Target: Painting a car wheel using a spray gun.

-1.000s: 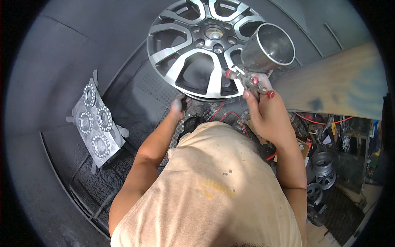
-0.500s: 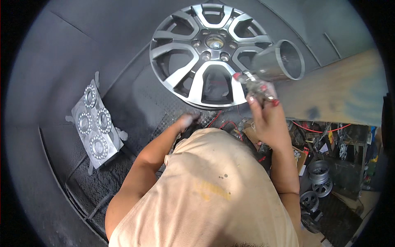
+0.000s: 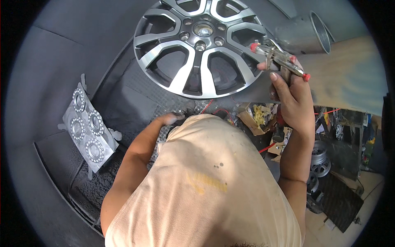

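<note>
My right hand [image 3: 295,96] grips a metal spray gun [image 3: 282,61] with red-tipped parts, its fingers wrapped about the handle. A large silver cup [image 3: 297,35] sits on the gun, to the right of the wheel. Gun and hand are beside the lower right rim of a grey and bright-silver alloy wheel [image 3: 184,76], which fills the upper middle of the view. The wheel has a round hub with several bolt holes around it. My left hand [image 3: 170,118] is low by my waist, below the wheel. Its fingers are dark and partly hidden, so their grip does not show.
A silver panel [image 3: 95,162] carrying several ring-shaped parts stands at left. A paint-stained board [image 3: 349,78] slants across the right. Beneath it are a cardboard box [image 3: 251,121], a red hose [image 3: 267,147] and stacked wheels [image 3: 321,158]. Dark walls surround the left side.
My right hand has moved right and slightly up with the spray gun. In the view, the wheel and panel sit further left and the wheel higher. My left hand has shifted left.
</note>
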Tool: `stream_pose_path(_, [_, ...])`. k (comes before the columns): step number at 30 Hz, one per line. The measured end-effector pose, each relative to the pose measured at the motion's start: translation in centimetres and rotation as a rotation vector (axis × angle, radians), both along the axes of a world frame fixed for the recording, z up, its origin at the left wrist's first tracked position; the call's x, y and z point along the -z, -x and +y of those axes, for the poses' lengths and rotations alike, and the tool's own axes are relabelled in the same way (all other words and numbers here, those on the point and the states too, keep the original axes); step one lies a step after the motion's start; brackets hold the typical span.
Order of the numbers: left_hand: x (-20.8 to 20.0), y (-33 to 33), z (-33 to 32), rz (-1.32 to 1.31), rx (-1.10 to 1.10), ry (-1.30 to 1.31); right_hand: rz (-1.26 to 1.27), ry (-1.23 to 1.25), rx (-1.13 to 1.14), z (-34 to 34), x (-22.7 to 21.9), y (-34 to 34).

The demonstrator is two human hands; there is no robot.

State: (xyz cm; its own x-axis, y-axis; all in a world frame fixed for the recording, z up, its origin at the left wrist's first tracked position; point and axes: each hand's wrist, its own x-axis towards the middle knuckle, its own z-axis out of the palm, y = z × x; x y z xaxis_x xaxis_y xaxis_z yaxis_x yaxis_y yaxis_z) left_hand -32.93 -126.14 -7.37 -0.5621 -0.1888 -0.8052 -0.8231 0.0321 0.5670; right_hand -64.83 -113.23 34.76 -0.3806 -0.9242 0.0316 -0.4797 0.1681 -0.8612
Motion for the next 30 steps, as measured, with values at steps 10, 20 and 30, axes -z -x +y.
stream_pose_path(10, [4.2,-3.2,-3.8,0.022,-0.332,0.149,0.190,-0.136,-0.166,-3.6,1.1,-0.5])
stream_pose_path(20, [0.7,1.4,-17.1,0.512,-1.530,0.087,0.620,-0.052,0.010,-8.5,0.0,2.2])
stream_pose_path(30, [5.1,0.3,-14.6,0.656,-1.310,0.223,0.522,-0.145,-0.083,-5.8,-0.6,2.2])
